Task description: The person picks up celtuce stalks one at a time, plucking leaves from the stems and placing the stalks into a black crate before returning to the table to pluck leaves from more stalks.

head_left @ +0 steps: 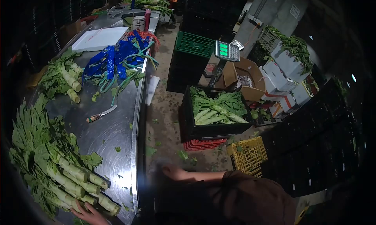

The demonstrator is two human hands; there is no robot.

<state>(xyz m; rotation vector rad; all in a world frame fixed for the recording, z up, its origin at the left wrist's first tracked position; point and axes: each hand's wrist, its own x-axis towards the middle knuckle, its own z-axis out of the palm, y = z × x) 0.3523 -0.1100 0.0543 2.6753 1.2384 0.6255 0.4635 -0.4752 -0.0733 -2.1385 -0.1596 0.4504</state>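
My left hand (91, 216) rests with its fingers spread on the stem ends of a pile of celtuce (72, 182) at the table's lower left. The thick pale stems point toward me and the leaves fan out to the left. My right hand (172, 172) hangs beyond the table's edge over the floor, with its fingers dark and blurred. Farther up the metal table lies a knife (101, 114) with a wooden handle. A smaller group of celtuce (70, 77) lies behind it at the left.
Blue plastic strips (113, 64) and a white foam board (100, 38) lie farther back on the table (123, 146). Right of it, a black crate of celtuce (219, 127) stands by a scale display (227, 51). A yellow crate (248, 154) and stacked white boxes (280, 74) are farther right.
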